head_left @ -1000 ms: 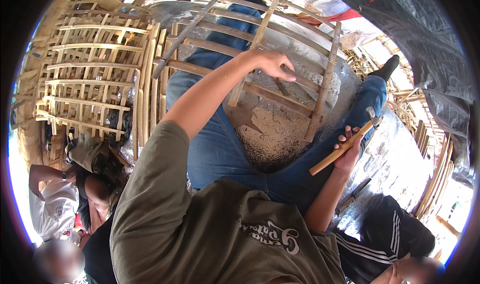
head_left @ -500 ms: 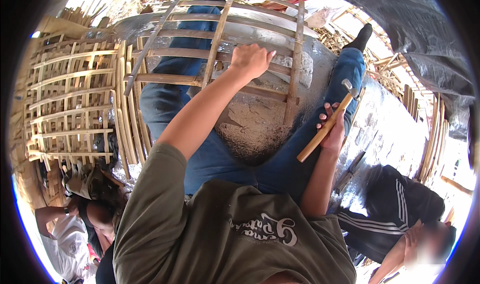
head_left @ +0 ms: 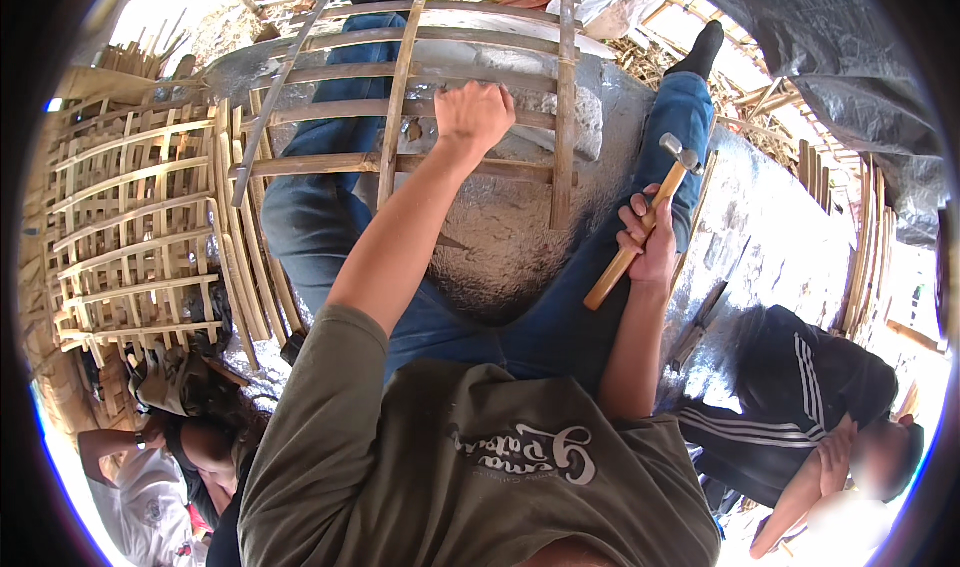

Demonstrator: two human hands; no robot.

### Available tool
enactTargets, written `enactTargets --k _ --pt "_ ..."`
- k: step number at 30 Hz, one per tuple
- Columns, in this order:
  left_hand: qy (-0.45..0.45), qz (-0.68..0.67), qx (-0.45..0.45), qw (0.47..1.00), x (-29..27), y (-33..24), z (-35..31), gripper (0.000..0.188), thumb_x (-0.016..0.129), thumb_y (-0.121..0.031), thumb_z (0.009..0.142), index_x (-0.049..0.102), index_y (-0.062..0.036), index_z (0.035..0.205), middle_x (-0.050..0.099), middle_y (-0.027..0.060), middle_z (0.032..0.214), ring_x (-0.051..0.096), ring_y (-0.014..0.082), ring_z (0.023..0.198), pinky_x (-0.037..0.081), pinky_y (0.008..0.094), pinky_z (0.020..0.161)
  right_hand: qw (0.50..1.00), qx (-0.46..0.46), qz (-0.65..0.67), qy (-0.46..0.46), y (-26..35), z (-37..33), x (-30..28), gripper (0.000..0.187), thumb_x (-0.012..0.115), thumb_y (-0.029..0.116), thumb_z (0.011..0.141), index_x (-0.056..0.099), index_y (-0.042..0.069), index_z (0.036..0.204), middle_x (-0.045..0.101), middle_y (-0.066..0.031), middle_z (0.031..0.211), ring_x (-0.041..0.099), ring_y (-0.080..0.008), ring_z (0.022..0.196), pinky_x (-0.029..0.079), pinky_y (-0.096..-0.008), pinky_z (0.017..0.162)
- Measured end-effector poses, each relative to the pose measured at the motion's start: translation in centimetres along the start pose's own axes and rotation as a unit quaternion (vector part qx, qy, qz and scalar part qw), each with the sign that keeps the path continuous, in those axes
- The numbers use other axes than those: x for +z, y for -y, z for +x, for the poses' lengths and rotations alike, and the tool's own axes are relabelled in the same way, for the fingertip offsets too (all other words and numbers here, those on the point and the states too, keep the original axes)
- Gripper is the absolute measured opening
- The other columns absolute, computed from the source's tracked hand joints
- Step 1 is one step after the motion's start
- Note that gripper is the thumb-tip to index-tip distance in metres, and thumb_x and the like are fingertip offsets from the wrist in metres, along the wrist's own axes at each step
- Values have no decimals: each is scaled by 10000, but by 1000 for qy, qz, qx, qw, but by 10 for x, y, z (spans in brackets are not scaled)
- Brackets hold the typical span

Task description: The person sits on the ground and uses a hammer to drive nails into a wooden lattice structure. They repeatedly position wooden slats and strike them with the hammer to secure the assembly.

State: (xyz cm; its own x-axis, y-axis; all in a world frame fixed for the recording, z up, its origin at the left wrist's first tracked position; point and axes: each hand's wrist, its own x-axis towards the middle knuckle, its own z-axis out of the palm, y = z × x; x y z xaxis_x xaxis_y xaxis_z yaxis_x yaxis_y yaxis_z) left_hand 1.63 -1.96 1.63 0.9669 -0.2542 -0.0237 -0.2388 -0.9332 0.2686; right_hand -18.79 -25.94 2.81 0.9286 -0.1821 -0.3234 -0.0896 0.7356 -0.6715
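Observation:
A frame of split bamboo slats (head_left: 400,97), crossed into a wide grid, lies in front of me over my left leg. My left hand (head_left: 475,117) is a closed fist at one of its cross slats. Its fingertips are hidden, so what they hold cannot be made out. In my right hand (head_left: 652,242), above my right thigh, is a hammer (head_left: 607,279) with a pale wooden handle. The fingers wrap round the middle of the handle. The metal head (head_left: 680,152) points up and away from me.
Several finished-looking bamboo grids (head_left: 140,227) are stacked at my left. A pale stone block (head_left: 575,117) sits beneath the frame. A long blade-like tool (head_left: 700,322) lies at my right. One person (head_left: 800,407) sits at lower right, another (head_left: 150,497) at lower left. Dark plastic sheeting (head_left: 800,57) hangs at upper right.
The whole view has shifted slightly, so most things appear farther left and up. My left fist has turned a little at the slat, its thumb now less visible. The hammer stays in my right hand.

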Motion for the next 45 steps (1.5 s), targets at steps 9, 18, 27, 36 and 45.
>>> enactTargets --k 9,18,27,36,45 --pt "-9 -3 -39 999 -3 6 23 389 489 -290 939 736 -99 708 714 141 730 719 313 707 515 512 789 1000 4 -9 -21 -1 1 11 292 467 420 1052 499 155 1171 397 24 820 313 -37 592 232 -148 415" --pt "-41 6 -18 999 10 9 19 392 501 -292 933 717 -95 672 707 134 694 699 292 634 500 489 806 999 13 -23 -27 -3 4 10 306 472 425 1048 497 155 1191 390 23 815 303 -38 589 233 -148 414" --pt "-111 -18 -23 993 0 6 37 421 526 -318 938 706 -77 644 680 152 611 679 313 545 525 490 751 999 24 -14 -20 -3 4 10 306 463 414 1053 491 145 1195 392 16 825 312 -40 596 240 -147 412" --pt "-68 -20 -102 992 11 18 47 430 497 -352 949 742 -82 722 712 155 691 711 326 656 522 493 802 999 31 -10 -9 -4 5 5 295 451 393 1061 492 137 1201 401 5 830 324 -44 599 253 -144 412" --pt "-77 -9 -98 992 13 18 49 438 485 -370 959 730 -96 720 703 148 668 707 329 637 511 490 817 999 29 -32 -15 -5 3 13 297 452 393 1061 493 132 1195 402 10 829 332 -44 606 251 -144 409"
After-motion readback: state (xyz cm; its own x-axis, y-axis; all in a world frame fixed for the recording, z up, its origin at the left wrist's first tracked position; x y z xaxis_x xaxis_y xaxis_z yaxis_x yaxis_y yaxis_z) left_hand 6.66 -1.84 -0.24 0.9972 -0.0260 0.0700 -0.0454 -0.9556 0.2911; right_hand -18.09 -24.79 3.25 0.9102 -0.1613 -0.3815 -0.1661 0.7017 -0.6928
